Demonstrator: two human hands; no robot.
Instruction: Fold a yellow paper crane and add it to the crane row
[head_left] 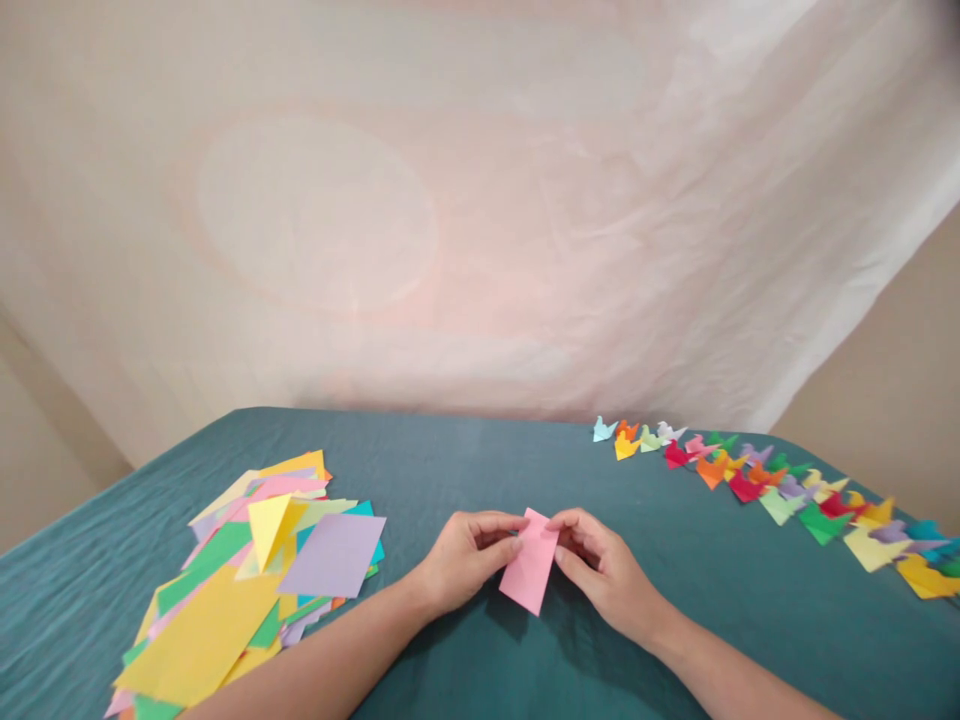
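Observation:
A small pink sheet of paper (531, 568), narrow and rectangular like a folded square, is held slightly above the table between my hands. My left hand (466, 555) pinches its upper left edge between thumb and fingers. On the other side, my right hand (604, 570) has its index finger at the upper right corner and its thumb by the right edge. The paper's shadow falls on the cloth below it. Fingertips cover parts of both side edges.
A dark green cloth (450, 450) covers the table. Loose coloured paper sheets (202, 640) lie in a messy pile at left, with a folded yellow piece (268, 530) on top. Several folded paper birds (825, 520) stand along the right side. A pale curtain (487, 220) hangs behind.

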